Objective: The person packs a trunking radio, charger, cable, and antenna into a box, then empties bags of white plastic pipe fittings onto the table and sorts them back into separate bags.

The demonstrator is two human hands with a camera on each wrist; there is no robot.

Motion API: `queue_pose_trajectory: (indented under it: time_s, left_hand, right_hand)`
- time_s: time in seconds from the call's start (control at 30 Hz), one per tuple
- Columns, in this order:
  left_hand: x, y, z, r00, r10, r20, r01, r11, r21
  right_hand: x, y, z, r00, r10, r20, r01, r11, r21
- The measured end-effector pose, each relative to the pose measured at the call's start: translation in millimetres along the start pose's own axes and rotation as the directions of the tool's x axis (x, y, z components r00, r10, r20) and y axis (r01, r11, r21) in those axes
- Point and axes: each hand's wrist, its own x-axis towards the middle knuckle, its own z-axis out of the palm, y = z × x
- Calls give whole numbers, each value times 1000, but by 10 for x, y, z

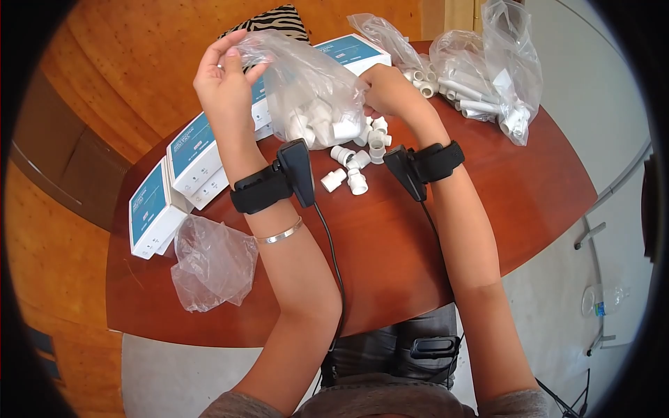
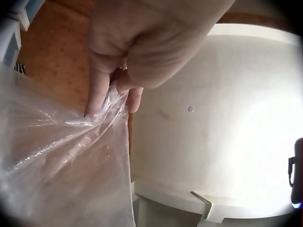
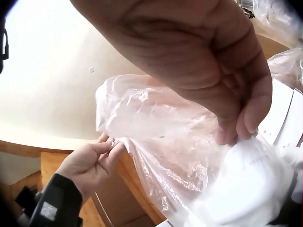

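Note:
A clear plastic bag (image 1: 306, 76) with white pipe fittings (image 1: 317, 122) in its lower part is held up over the table. My left hand (image 1: 228, 83) pinches its gathered top edge; the left wrist view shows the film (image 2: 61, 142) bunched between thumb and fingers of that hand (image 2: 142, 52). At the bag's right side is my right hand (image 1: 394, 90). In the right wrist view its thumb and fingertips (image 3: 227, 135) pinch the film just above the white fittings (image 3: 251, 175). Loose fittings (image 1: 334, 180) lie on the table below the bag.
Blue and white boxes (image 1: 191, 150) line the table's far left side. An empty, crumpled bag (image 1: 212, 265) lies at the left. Bags of white pipes (image 1: 481, 90) and fittings (image 1: 425, 82) stand at the back right. A zebra-striped item (image 1: 279, 21) is beyond the table (image 1: 390, 258).

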Motion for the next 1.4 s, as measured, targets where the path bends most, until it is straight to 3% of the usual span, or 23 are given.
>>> queue_pose_trajectory:
  time_s: [0.1, 0.23, 0.3, 0.43, 0.5, 0.6, 0.7, 0.83, 0.9, 1.13, 1.4]
  left_hand:
    - [-5, 25, -6, 997, 48, -67, -48, 999, -2]
    - [-2, 38, -12, 991, 70, -111, -72, 997, -8]
    - [12, 23, -21, 983, 104, -154, -109, 994, -27]
    - [4, 50, 12, 971, 129, -200, -141, 989, -46]
    - [-8, 79, 33, 958, 149, -246, -162, 986, -35]
    - [-6, 91, 44, 955, 165, -245, -187, 980, -66]
    - [-7, 102, 66, 958, 174, -227, -193, 979, -63]
    - [-8, 112, 73, 959, 168, -227, -188, 980, -66]
    - [3, 103, 52, 955, 182, -234, -200, 978, -55]
    - [-20, 188, 28, 960, 159, -233, -169, 985, -27]
    - [12, 165, -12, 934, 228, -273, -258, 963, -79]
  right_hand:
    - [6, -24, 7, 995, -62, -78, 55, 994, -96]
    - [-61, -102, -51, 992, -84, -91, 76, 993, -87]
    - [-55, -100, -40, 990, -13, -139, 17, 1000, 25]
    - [-20, -68, -53, 987, -18, -161, 26, 998, 52]
    - [-16, -45, -63, 958, -131, -254, 142, 990, 25]
    - [19, 9, -43, 933, -167, -319, 213, 970, 114]
    - [20, 7, -61, 955, -69, -290, 133, 969, 209]
    - [53, 40, -69, 954, -101, -284, 170, 958, 230]
    - [-3, -8, -93, 962, -72, -263, 168, 917, 363]
    - [-18, -72, -108, 959, -107, -261, 208, 893, 398]
    - [-85, -186, -108, 894, -187, -407, 319, 903, 286]
